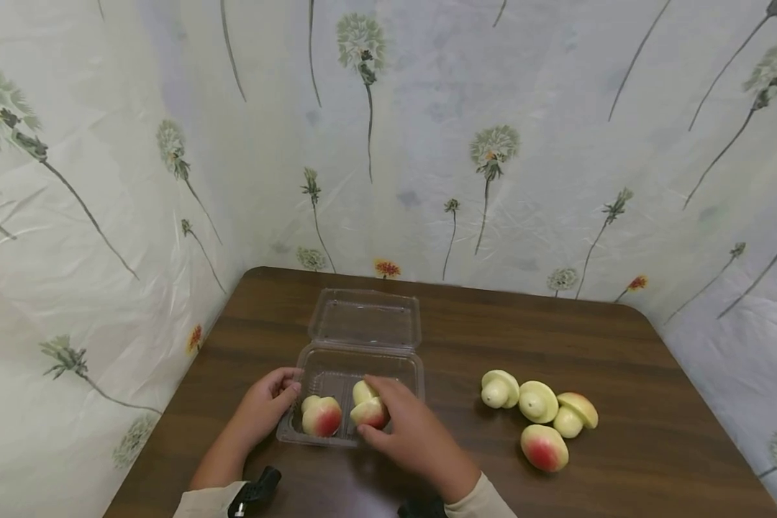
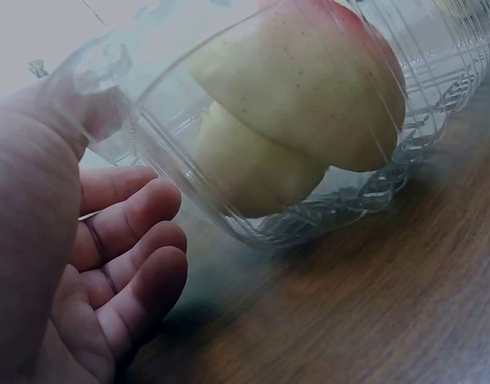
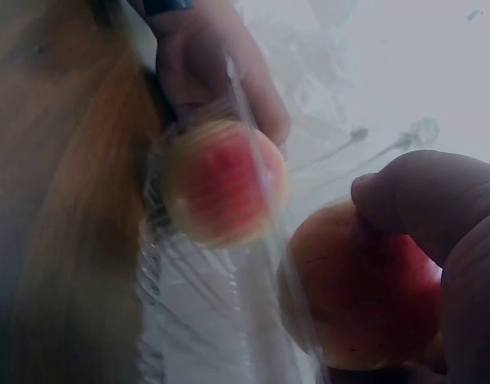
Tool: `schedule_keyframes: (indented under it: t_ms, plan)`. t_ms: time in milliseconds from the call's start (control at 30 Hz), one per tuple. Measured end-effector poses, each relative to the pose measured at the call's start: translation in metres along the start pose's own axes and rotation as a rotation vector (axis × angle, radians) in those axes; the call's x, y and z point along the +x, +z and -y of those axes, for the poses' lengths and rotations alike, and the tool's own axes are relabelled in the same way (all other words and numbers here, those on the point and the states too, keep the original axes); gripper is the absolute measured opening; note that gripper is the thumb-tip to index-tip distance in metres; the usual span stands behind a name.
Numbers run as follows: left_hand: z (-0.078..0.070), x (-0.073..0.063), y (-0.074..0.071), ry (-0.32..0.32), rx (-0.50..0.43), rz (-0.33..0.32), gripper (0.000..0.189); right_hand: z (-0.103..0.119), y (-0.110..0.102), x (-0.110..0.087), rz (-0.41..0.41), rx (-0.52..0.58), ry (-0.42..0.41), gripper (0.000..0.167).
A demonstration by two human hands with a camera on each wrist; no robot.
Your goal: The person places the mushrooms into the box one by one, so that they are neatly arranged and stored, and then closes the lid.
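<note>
An open clear plastic clamshell box (image 1: 287, 434) sits on the table with its hinged lid (image 1: 365, 320) laid back. My left hand (image 1: 267, 403) is at the box's left edge, thumb on the rim and the other fingers loosely bent outside the wall (image 2: 131, 232). In the left compartment lies a yellow mushroom with a red-blushed cap (image 1: 321, 417), seen through the plastic in the left wrist view (image 2: 301, 88). Over the right compartment my right hand (image 1: 404, 424) grips a second such mushroom (image 1: 369, 410) between thumb and fingers; its red cap (image 3: 357, 296) shows in the right wrist view.
Several more mushrooms lie on the brown wooden table (image 1: 466, 331) right of the box: three in a row, among them a pale one (image 1: 500, 389), and a red-capped one (image 1: 544, 448) nearer me. A dandelion-patterned sheet (image 1: 421, 144) hangs behind the table's far edge.
</note>
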State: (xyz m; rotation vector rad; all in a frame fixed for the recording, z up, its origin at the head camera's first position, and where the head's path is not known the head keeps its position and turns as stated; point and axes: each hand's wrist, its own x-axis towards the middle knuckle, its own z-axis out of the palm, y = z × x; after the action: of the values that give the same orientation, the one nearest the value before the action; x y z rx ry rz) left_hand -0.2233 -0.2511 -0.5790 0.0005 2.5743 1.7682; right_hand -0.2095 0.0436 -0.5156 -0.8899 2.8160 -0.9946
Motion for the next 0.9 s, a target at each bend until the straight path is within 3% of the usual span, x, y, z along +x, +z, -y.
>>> schedule_keyframes:
  t_ms: [633,900]
  plan:
    - [0.000,-0.001,-0.001,-0.001,0.000,0.004,0.033,0.000,0.010,0.018,0.154,-0.091,0.016,0.066]
    - [0.000,0.001,-0.001,0.004,0.003,0.012,0.031,0.001,0.008,0.026,0.207,-0.036,-0.008,0.037]
